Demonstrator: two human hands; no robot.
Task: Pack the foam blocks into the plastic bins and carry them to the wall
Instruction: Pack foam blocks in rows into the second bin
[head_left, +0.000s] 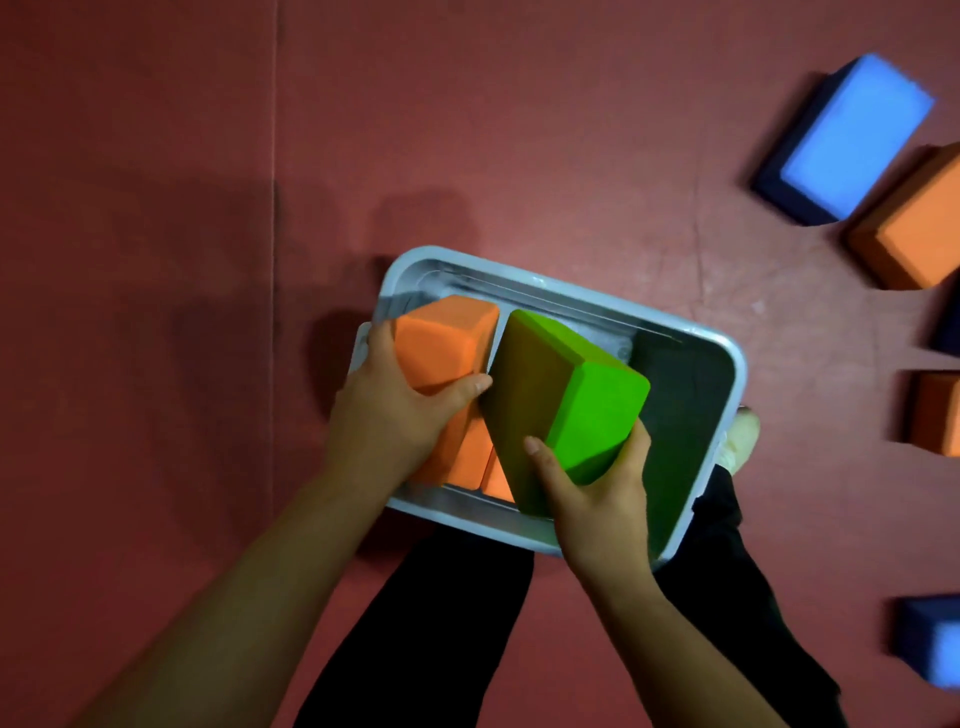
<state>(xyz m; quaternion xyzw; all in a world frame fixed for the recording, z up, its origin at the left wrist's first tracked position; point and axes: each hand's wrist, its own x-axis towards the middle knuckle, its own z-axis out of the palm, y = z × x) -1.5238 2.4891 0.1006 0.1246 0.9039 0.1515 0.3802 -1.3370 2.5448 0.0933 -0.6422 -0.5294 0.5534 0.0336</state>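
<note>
Right hand (597, 499) clasps green block (571, 405) — bin (561, 291), seemingly

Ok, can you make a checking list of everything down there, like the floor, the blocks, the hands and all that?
Surface: red floor mat, a seam running down its left part.
Job's things: clear bin on the mat; orange block and green block tilted, partly in it; more orange beneath.
Clutter: loose blocks at right: blue block, orange ones, another blue at the lower edge.
Grippers: left hand grips the orange block; right hand grips the green block.
Cables: nothing seen.
Surroundings: dark trouser legs below the bin; wall not in view.
</note>
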